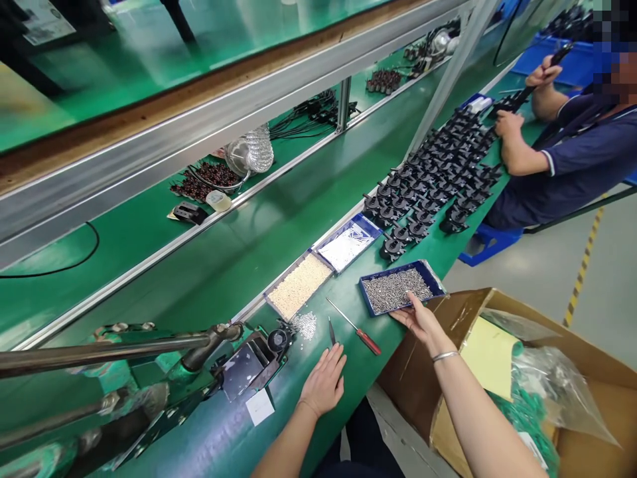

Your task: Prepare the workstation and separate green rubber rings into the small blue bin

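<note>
My left hand [324, 380] lies flat on the green bench top [233, 425], fingers stretched out, holding nothing. Just beyond its fingertips lie small tweezers [331, 330] and a red-handled screwdriver [355, 326]. My right hand [419, 320] is open, its fingertips touching the near edge of a blue tray of small metal screws [398, 288]. A silver bracelet sits on that wrist. A little heap of white beads [304, 324] lies left of the tweezers.
Trays of cream parts [298, 284] and white parts [348, 243] stand by the conveyor rail. Rows of black parts [438, 179] run toward a seated co-worker [572, 153]. A press fixture [249, 362] stands left; an open cardboard box [497, 372] sits right.
</note>
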Motion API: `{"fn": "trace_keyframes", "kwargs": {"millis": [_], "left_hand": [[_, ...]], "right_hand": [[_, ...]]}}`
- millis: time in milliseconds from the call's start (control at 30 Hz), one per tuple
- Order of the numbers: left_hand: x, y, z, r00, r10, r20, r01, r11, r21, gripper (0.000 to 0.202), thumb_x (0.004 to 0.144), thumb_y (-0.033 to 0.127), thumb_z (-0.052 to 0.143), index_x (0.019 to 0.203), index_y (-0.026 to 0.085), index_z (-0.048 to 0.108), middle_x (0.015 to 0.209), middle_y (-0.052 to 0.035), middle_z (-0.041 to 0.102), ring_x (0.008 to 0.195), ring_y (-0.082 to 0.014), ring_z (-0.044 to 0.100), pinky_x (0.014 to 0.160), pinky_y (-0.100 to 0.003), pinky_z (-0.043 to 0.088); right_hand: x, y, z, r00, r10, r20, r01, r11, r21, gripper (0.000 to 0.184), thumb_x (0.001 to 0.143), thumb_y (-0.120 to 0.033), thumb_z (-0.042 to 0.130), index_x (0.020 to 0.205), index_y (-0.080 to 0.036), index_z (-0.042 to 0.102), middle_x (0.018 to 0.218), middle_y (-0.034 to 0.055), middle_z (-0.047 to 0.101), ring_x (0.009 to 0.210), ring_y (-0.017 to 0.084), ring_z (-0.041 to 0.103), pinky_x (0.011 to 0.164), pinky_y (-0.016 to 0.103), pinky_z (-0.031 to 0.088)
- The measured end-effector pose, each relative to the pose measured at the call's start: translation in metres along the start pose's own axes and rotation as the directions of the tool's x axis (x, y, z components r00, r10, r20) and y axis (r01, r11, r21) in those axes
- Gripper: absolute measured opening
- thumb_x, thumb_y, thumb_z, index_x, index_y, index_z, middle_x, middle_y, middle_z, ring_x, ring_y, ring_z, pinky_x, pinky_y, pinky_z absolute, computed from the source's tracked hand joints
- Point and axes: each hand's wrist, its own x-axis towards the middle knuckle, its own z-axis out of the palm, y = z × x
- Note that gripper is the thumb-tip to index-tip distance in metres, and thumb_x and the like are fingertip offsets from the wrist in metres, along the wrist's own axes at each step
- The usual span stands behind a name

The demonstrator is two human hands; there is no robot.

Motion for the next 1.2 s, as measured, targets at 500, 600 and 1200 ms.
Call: {"fn": "trace_keyframes", "kwargs": {"millis": [500,600,1200], "left_hand": [[0.018,0.032,-0.026,0.974,-0.157,-0.163,0.136,0.982,-0.133,0.056,0.095,0.015,0.039,0.151,0.018,0.032,0.163,-0.0112,0.028,0.152,-0.0247,0.019,0.121,-0.053,0.033],[0.029,0.046,-0.036,0.957,-0.202,-0.209,0.163,0.968,-0.189,0.055,0.095,0.015,0.039,0.150,0.020,0.033,0.163,-0.0108,0.028,0.152,-0.0243,0.022,0.121,-0.053,0.033],[0.071,0.025,-0.082,0.880,-0.463,-0.105,0.356,0.790,-0.499,0.047,0.098,0.035,0.039,0.142,0.023,0.042,0.158,-0.0139,0.036,0.148,-0.0293,0.033,0.120,-0.057,0.032]], "right_hand": [[-0.033,-0.042,0.090,0.982,-0.113,0.153,0.188,0.718,-0.670,0.028,0.095,-0.041,0.058,0.091,-0.014,0.063,0.071,0.0068,0.072,0.046,0.011,0.063,0.034,0.017,0.047],[-0.002,-0.031,0.149,0.980,-0.130,0.148,0.195,0.751,-0.631,0.028,0.100,-0.039,0.049,0.096,-0.014,0.060,0.074,0.0046,0.070,0.050,0.010,0.063,0.040,0.019,0.052],[0.077,-0.029,0.213,0.990,-0.141,-0.003,0.105,0.751,-0.652,0.031,0.096,-0.037,0.060,0.117,-0.015,0.061,0.111,0.0073,0.065,0.090,0.017,0.065,0.076,0.035,0.059]]}}
